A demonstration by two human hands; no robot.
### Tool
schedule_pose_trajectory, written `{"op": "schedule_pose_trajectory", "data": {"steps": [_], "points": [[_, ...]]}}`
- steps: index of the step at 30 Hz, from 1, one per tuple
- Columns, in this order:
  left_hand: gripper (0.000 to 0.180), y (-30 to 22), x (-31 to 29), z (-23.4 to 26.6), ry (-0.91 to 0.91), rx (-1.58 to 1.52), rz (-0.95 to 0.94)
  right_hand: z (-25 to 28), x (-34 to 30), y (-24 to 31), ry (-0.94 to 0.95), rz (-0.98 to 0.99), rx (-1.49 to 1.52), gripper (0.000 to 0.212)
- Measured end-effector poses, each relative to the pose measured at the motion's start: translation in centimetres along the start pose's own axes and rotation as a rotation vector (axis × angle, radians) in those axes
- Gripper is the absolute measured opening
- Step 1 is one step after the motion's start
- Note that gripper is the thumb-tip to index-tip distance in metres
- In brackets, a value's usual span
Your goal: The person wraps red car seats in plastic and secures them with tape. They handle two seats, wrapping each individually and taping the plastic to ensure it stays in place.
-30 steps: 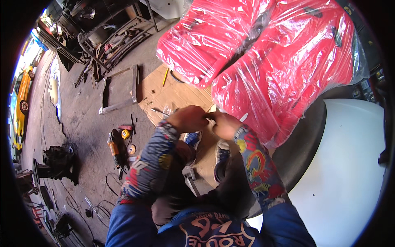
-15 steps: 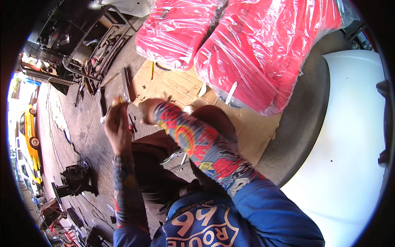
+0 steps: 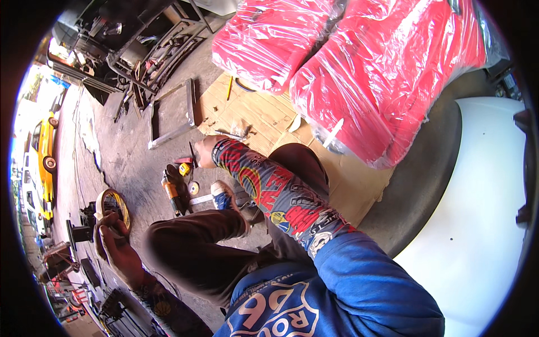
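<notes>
At the left, my left hand (image 3: 119, 250) is raised with its fingers closed on a roll of tape (image 3: 101, 203), a tan ring with yellow and dark stripes inside. My right hand (image 3: 206, 151) reaches to the cardboard's left edge, its fingers closed on a thin dark stick (image 3: 192, 153) that looks like a pen; the fingertips are partly hidden. Just below that hand, a yellow tape measure (image 3: 184, 169) lies on the floor. Beside it are an orange-and-black power tool (image 3: 170, 194) and a small round disc (image 3: 193, 187).
A rectangular metal frame (image 3: 171, 136) lies on the floor next to flattened cardboard (image 3: 269, 115). On the cardboard are a yellow pencil (image 3: 229, 89) and scraps. Plastic-wrapped red cushions (image 3: 359, 73) stand beyond, with a white curved panel (image 3: 471, 208) at the right.
My hands were close together near the metal frame. My left hand has moved down and left, now with the tape roll; something yellow was at its fingertips before. My view has shifted.
</notes>
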State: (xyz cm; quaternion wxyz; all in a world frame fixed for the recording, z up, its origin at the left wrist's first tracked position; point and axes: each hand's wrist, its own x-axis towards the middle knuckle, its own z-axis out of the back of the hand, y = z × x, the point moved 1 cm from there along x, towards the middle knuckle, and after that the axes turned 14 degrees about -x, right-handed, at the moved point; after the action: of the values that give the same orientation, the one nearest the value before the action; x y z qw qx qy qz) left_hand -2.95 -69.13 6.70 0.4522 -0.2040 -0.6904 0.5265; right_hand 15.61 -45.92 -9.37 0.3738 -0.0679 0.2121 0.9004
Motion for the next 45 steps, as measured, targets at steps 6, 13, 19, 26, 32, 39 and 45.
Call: {"op": "schedule_pose_trajectory", "data": {"steps": [6,13,19,26,32,39,45], "points": [[0.033,7.1,0.9,-0.1,-0.128,0.369,0.109,-0.4,-0.5,2.6,0.006,0.15,0.051,0.05],[0.031,10.1,1.9,-0.1,0.152,0.218,0.471,-2.8,1.6,2.1,0.05,0.113,-0.05,0.05],[0.035,10.2,1.8,0.5,0.345,0.329,0.722,-3.7,1.2,2.0,0.156,0.123,-0.084,0.051],[0.042,9.5,1.2,3.4,0.304,0.175,0.633,-6.1,3.0,1.1,0.198,0.146,-0.023,0.055],[0.043,9.9,1.4,3.9,0.385,0.24,0.522,-1.5,1.2,-3.3,0.411,-0.04,0.463,0.051],[0.042,9.9,1.9,5.6,0.389,0.18,0.488,6.1,-2.5,-8.8,0.04,-0.344,-0.006,0.051],[0.038,9.7,2.1,4.3,0.353,0.166,0.441,0.2,-6.0,-8.7,0.315,-0.153,0.06,0.045]]}}
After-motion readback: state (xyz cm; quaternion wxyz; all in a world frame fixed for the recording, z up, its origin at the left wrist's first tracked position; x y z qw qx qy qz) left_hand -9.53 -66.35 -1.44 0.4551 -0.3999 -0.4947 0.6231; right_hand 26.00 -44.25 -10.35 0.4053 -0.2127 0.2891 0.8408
